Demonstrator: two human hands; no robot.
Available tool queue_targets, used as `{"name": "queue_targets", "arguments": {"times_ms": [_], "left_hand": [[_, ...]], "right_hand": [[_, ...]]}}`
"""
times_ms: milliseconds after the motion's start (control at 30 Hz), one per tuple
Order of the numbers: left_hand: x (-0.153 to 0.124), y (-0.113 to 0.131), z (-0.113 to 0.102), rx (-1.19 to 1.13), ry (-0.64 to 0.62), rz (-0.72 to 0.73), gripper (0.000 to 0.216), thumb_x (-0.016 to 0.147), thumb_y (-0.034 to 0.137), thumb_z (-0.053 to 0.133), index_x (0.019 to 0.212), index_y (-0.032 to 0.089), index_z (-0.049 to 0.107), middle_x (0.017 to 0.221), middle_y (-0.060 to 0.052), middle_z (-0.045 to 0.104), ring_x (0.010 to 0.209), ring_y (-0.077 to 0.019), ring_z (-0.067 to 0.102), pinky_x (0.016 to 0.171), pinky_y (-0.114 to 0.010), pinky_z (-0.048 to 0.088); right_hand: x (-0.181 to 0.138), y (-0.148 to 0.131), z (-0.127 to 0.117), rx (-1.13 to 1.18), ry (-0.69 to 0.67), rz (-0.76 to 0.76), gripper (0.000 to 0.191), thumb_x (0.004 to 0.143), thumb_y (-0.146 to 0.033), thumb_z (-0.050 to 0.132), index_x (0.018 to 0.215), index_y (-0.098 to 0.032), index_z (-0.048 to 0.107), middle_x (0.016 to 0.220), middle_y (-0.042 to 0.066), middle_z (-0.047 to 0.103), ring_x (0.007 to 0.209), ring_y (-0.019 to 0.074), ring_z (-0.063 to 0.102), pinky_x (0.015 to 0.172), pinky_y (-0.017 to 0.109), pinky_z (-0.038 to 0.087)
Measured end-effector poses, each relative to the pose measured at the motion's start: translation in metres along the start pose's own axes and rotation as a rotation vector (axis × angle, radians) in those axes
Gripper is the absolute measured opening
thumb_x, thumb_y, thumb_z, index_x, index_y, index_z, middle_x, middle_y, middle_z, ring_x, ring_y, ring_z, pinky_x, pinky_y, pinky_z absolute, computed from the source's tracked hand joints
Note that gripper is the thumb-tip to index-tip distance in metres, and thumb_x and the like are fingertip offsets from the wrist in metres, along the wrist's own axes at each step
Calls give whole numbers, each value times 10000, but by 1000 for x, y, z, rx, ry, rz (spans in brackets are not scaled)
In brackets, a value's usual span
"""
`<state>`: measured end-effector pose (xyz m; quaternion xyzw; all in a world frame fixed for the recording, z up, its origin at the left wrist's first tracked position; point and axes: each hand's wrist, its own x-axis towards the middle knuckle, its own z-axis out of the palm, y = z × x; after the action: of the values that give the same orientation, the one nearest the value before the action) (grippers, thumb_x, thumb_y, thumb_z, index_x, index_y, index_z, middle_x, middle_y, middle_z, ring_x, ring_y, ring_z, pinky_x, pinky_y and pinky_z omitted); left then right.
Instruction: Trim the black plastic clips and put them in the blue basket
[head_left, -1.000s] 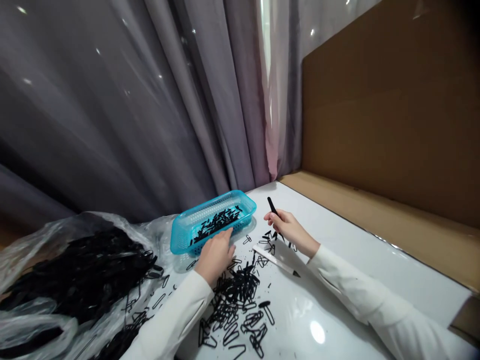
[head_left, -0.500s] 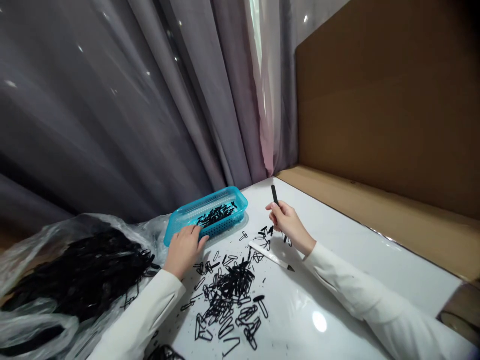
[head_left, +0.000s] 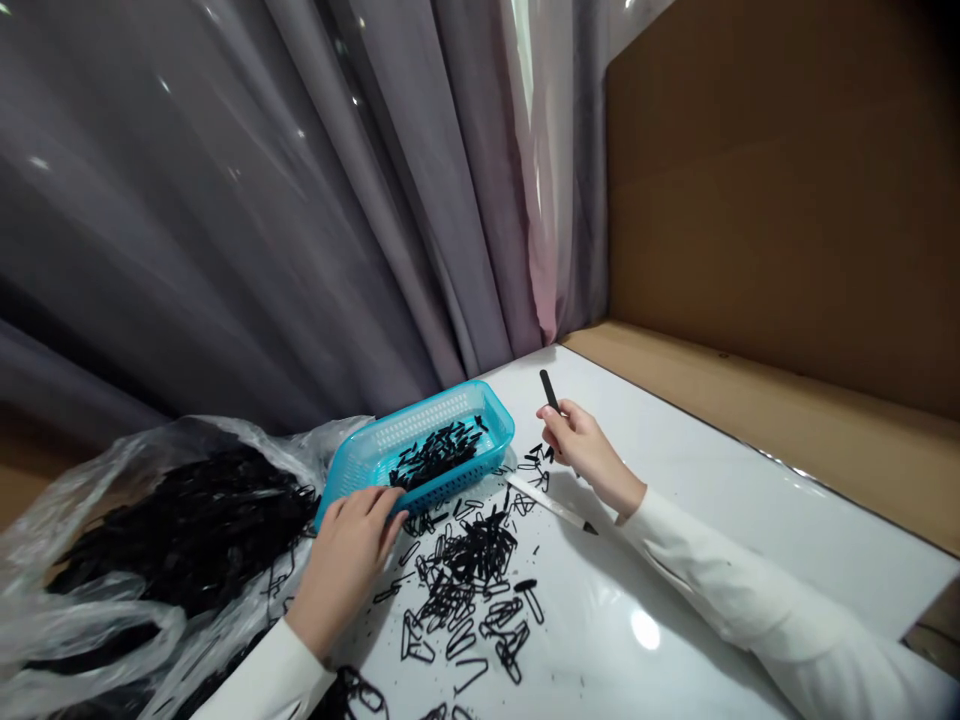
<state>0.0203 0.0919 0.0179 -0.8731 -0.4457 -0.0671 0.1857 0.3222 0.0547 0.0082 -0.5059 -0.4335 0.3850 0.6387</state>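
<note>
My left hand (head_left: 349,555) is closed on the near rim of a blue plastic basket (head_left: 457,486), thumb outside the wall. Small black pieces (head_left: 439,452) lie heaped inside the basket. My right hand (head_left: 589,450) is raised over the table and pinches a slim black stick (head_left: 550,390) with a rounded end pointing up and away; its lower end is hidden by my fingers. Between my hands lies a white pen-like tool (head_left: 551,503) with a dark pointed tip. Closer to me, a loose pile of thin black loop-shaped pieces (head_left: 480,550) spreads over the white table (head_left: 675,560).
A clear plastic bag (head_left: 169,620) full of black pieces (head_left: 202,520) stands left of my left hand. Grey curtains (head_left: 337,200) hang behind the table. A brown cardboard panel (head_left: 780,200) rises along the right side.
The basket has shifted toward me, with my left hand moving back along with it. My right hand keeps the black stick in nearly the same place.
</note>
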Motion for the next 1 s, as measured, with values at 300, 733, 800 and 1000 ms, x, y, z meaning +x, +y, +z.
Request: {"name": "queue_targets", "arguments": {"times_ms": [300, 733, 800, 1000], "left_hand": [[-16, 22, 6, -235, -55, 99, 303, 968, 212, 377, 1115, 193, 641, 1088, -91, 705, 986, -234, 663, 864, -358, 505], [12, 43, 12, -162, -280, -99, 232, 935, 187, 410, 966, 171, 640, 959, -105, 708, 883, -265, 677, 739, -344, 468], [12, 44, 9, -171, -280, -106, 206, 924, 192, 430, 943, 176, 635, 944, -99, 708, 871, -262, 672, 726, -337, 457], [12, 48, 6, -268, -248, -68, 192, 920, 235, 446, 915, 196, 634, 919, -72, 709, 885, -233, 657, 762, -316, 438]], "right_hand": [[-7, 1, 7, -36, -22, 42, 252, 814, -458, 512, 772, -218, 449, 551, -70, 411, 490, 92, 332, 489, 247, 241], [-36, 1, 22, -43, -143, 52, 250, 830, -395, 504, 761, -185, 621, 617, -10, 497, 602, 144, 450, 597, 294, 349], [-41, 0, 24, -65, -147, 6, 218, 816, -387, 567, 778, -197, 667, 726, 23, 554, 718, 169, 482, 680, 315, 366], [-49, 3, 30, -52, -205, -53, 242, 843, -404, 585, 731, -200, 652, 699, 8, 528, 679, 156, 437, 647, 313, 348]]}}
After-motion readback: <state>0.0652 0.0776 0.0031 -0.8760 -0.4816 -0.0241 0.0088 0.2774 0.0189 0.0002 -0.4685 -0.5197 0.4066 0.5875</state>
